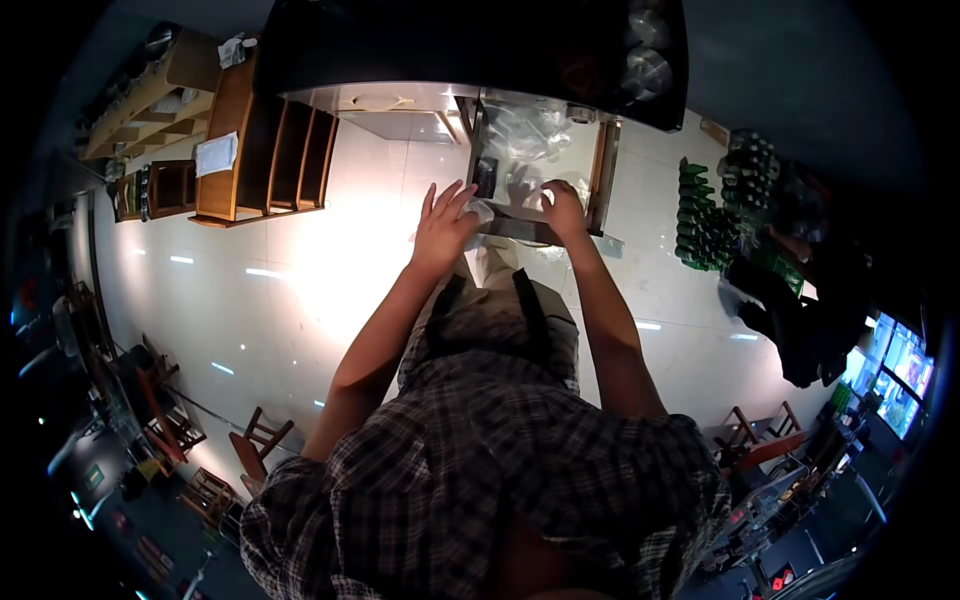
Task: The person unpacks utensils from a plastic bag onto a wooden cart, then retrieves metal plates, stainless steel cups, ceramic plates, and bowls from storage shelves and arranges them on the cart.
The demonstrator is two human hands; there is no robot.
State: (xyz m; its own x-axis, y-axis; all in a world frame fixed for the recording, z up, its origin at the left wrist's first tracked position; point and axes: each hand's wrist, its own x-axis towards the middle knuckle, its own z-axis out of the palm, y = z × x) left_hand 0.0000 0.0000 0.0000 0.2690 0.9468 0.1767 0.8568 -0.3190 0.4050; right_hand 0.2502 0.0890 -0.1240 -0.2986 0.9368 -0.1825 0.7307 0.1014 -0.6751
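An open drawer (598,180) juts out below a dark counter (470,45), with clear plastic bags (520,130) and a small black object (487,177) inside. At its front left corner is my left hand (447,228), fingers spread, with crumpled clear plastic (480,211) beside the fingertips; whether it touches the plastic is unclear. My right hand (565,212) is over the drawer's front right part, its fingers curled with thumb and forefinger close together. Anything between those fingertips is too small to make out.
A wooden shelf unit (237,150) with a white cloth (216,155) stands at the left. Many green bottles (700,220) are on the floor at the right, beside a crouching person in dark clothes (800,300). Wooden stools (262,440) stand farther back on both sides.
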